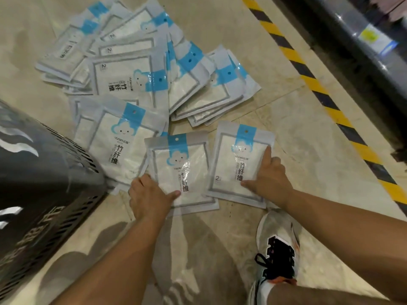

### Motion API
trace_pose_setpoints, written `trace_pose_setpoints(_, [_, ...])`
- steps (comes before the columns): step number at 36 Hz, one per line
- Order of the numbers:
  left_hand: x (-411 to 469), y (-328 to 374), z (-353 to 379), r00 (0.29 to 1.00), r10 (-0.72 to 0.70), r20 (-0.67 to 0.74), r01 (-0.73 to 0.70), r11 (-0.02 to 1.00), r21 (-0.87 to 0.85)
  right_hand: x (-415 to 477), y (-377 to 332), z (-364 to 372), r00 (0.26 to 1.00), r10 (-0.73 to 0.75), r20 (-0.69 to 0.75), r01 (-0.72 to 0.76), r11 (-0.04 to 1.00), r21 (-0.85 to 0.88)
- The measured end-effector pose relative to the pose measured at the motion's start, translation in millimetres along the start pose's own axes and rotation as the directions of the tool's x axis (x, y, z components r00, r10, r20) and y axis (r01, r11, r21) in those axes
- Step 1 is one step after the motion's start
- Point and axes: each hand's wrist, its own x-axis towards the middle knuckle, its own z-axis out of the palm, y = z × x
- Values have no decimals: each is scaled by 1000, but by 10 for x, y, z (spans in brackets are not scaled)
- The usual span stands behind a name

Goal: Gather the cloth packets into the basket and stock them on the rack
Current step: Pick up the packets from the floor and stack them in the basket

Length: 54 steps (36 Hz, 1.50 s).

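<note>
Beyond your shoe (277, 245), you are gathering: left hand (149, 199) is pinching the middle packet (182, 164) on the floor (308, 128), right hand (271, 179) is pressing flat-fingered on the right packet (229, 164), likely both needing lifting into the basket (44, 172) next.

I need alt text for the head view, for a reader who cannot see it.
On a floor, the left hand grips one packet by its edge and the right hand presses a second packet beside it. Many more packets lie piled beyond, and a dark basket stands at the left.
</note>
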Motion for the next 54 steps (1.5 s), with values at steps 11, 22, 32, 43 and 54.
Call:
trace_pose_setpoints(11, [1, 126, 32, 999, -34, -25, 33, 999, -41, 120, -105, -77, 936, 352, 26, -321, 818, 476])
trace_pose_setpoints(22, [85, 106, -12, 969, 191, 155, -93, 868, -488, 41, -147, -191, 998, -67, -15, 64, 825, 562])
trace_pose_setpoints(32, [-23, 733, -831, 923, 352, -155, -324, 496, -806, -25, -498, -798, 943, -102, -316, 274, 776, 568])
trace_pose_setpoints(43, [-277, 1390, -2135, 820, 279, -500, -566, 261, -782, -344, -1279, -2136, 775, -116, -621, 550, 608, 573])
trace_pose_setpoints(54, [-317, 1021, -3376, 723, 163, -672, -689, 243, -683, -859, -2288, -2814, 689, -257, -678, 674, 571, 469])
